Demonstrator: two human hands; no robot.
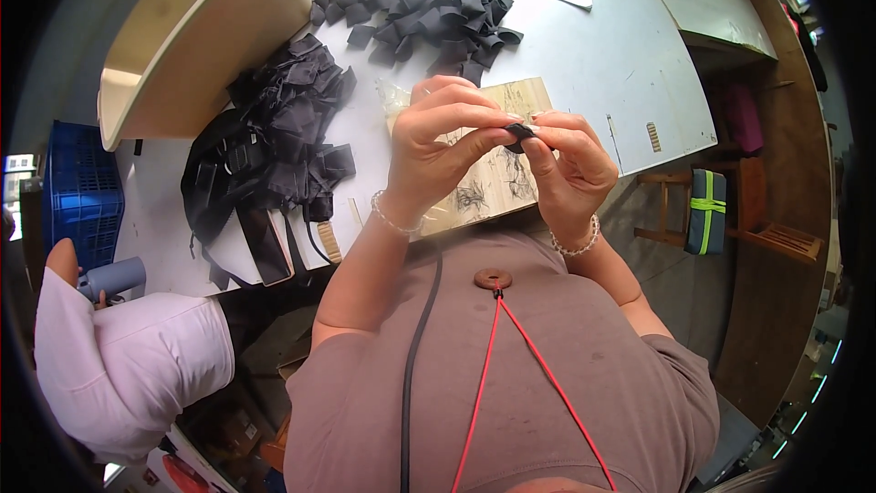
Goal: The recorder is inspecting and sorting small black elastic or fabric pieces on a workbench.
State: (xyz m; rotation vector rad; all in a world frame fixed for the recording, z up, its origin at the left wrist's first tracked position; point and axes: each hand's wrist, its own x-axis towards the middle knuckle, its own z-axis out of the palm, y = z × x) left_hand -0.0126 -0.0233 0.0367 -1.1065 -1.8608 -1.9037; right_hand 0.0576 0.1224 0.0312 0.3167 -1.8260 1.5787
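Both my hands meet above a pale wooden board (534, 94) and pinch a small piece of black fabric (518, 133) between thumbs and fingertips. My left hand (447, 132) grips its left side, and my right hand (577, 162) has the right side. Much of the piece is hidden by the fingers. Dark thread scraps lie on the board. To the left is a heap of black fabric pieces (297, 119), some strung out toward the table's near edge. Farther back spreads another pile of folded black pieces (420, 9).
A curved cream panel (214, 32) stands on the white table (630, 64) at left, with a blue crate (82, 187) beyond it. A person in a white top (151, 365) is close on my left. A stool with a strapped dark cushion (707, 212) stands at right.
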